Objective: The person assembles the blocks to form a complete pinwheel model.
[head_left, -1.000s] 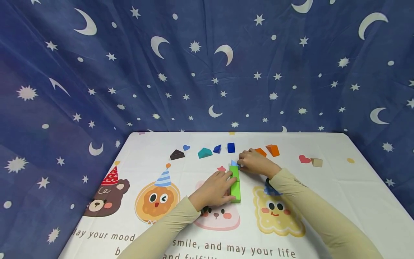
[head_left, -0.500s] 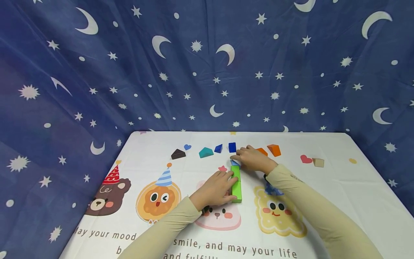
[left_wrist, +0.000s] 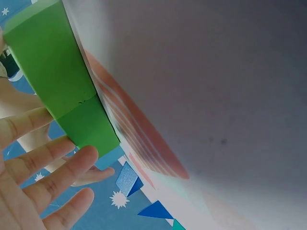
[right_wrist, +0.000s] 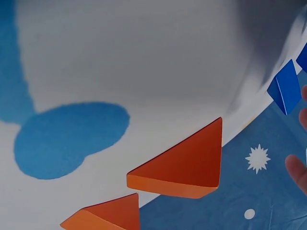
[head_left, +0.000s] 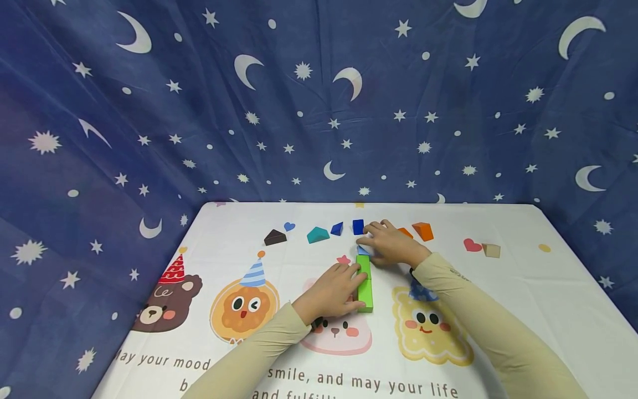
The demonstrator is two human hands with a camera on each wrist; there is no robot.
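Note:
Two green blocks (head_left: 365, 293) lie end to end in a line pointing away from me. My left hand (head_left: 329, 291) rests on them, fingertips on their top and thumb by the near end; in the left wrist view its fingers (left_wrist: 36, 196) are spread and straight. At the far end of the line a light-blue block (head_left: 363, 251) adjoins the green, partly covered by my right hand (head_left: 394, 245). That hand's index finger reaches over the light-blue block, with its other fingers spread above. The right wrist view catches only a few fingertips (right_wrist: 297, 170) at its edge.
Behind the hands stand a dark brown block (head_left: 275, 238), a teal block (head_left: 318, 235), two dark-blue blocks (head_left: 358, 227) and two orange blocks (head_left: 423, 231), one partly hidden by the right hand. A beige block (head_left: 492, 251) sits far right. A starry blue curtain (head_left: 299, 160) rises behind the table.
My right hand's index finger has moved left over the light-blue block, and its fingers have spread. The left hand and the green blocks stay in place; the view shifts slightly.

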